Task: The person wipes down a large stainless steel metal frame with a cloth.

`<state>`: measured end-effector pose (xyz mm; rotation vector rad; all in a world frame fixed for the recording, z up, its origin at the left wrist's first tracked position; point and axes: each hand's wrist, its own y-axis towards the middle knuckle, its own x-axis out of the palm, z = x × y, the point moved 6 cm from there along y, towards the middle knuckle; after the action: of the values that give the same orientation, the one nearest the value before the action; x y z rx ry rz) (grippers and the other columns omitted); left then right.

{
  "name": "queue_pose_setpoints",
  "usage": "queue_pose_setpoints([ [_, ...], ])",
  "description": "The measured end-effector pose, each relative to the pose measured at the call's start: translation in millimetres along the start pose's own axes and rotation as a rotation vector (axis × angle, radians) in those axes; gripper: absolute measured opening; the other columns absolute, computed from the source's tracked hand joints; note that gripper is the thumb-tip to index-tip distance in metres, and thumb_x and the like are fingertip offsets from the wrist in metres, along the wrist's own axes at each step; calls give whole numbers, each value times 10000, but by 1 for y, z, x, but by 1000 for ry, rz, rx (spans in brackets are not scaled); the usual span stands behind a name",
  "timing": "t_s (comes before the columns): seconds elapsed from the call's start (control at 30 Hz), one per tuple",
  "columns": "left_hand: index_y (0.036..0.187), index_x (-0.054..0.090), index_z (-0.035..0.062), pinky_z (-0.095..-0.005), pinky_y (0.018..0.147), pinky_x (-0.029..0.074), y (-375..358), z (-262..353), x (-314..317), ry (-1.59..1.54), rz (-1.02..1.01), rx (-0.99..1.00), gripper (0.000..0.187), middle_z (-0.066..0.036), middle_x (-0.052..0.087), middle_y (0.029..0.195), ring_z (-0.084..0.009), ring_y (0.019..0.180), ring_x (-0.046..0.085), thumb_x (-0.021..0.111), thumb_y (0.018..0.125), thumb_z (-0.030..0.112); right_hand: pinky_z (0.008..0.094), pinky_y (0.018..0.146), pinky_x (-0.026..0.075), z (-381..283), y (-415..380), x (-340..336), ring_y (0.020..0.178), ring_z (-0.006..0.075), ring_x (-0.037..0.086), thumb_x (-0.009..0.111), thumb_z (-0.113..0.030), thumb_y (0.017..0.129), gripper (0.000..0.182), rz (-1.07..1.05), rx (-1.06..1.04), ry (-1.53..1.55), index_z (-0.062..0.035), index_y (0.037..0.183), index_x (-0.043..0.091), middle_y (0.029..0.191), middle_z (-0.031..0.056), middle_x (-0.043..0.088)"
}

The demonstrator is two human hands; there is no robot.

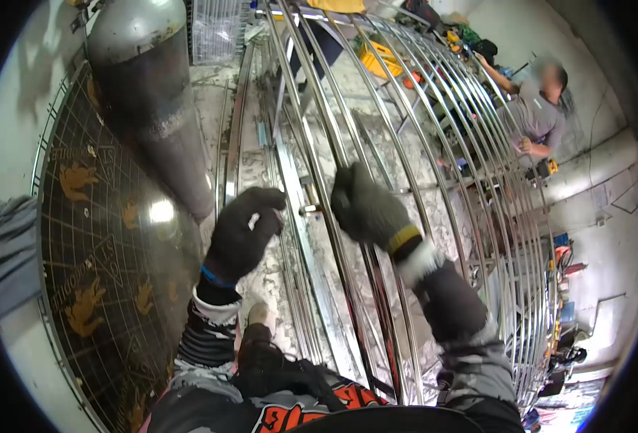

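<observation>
My right hand (369,207), in a dark glove with a yellow band at the cuff, is closed over a long shiny metal tube (331,124). The tube passes beneath its fingers, which partly hide it. To the left, my left hand (241,234), also gloved, is raised with curled fingers and a gap between thumb and forefinger. Nothing shows in that gap. Between the hands, a short stub (309,210) sticks out beside another metal tube (306,148). Many parallel tubes form a large frame reaching to the right.
A tall gas cylinder (149,108) stands at left beside a dark printed sheet (110,289). Metal lengths (288,180) lie on the floor. Beyond the tubes are a yellow crate (380,59) and a co-worker (535,112) with one hand near the frame. Tools line the right wall.
</observation>
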<state>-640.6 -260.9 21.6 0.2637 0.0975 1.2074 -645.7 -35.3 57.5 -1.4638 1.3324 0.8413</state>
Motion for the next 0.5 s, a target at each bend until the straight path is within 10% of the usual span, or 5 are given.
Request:
queue_pose_setpoints([
  [0.2, 1191, 631, 37, -271, 745, 514, -12, -38, 20, -202, -85, -73, 198, -39, 637, 1027, -98, 815, 589, 555, 1024, 113, 580, 836, 512, -34, 165, -25, 939, 523, 673, 473, -295, 984, 379, 221, -164, -46, 29, 1177, 507, 906, 329, 690],
  [0.27, 1204, 627, 34, -272, 740, 515, -22, -40, 24, -133, -135, -109, 214, -40, 637, 1029, -100, 813, 594, 548, 1009, 74, 531, 884, 503, -14, 146, -16, 812, 360, 704, 518, -259, 976, 286, 115, -30, 319, -13, 1112, 567, 824, 123, 703],
  [0.3, 1205, 630, 31, -273, 733, 517, -25, -41, 24, -94, -128, -102, 233, -40, 640, 1022, -101, 806, 598, 532, 993, 43, 531, 864, 521, -16, 126, -9, 892, 432, 691, 515, -333, 991, 430, 198, -319, 109, 59, 1165, 486, 892, 237, 695],
  [0.5, 1198, 651, 25, -259, 755, 509, -26, -59, 17, -138, -29, -132, 221, -12, 663, 1007, -88, 821, 590, 561, 998, 53, 429, 950, 538, 32, -130, 25, 1063, 367, 674, 554, -242, 1022, 611, -98, -89, 461, 2, 1503, 267, 1232, 266, 618],
])
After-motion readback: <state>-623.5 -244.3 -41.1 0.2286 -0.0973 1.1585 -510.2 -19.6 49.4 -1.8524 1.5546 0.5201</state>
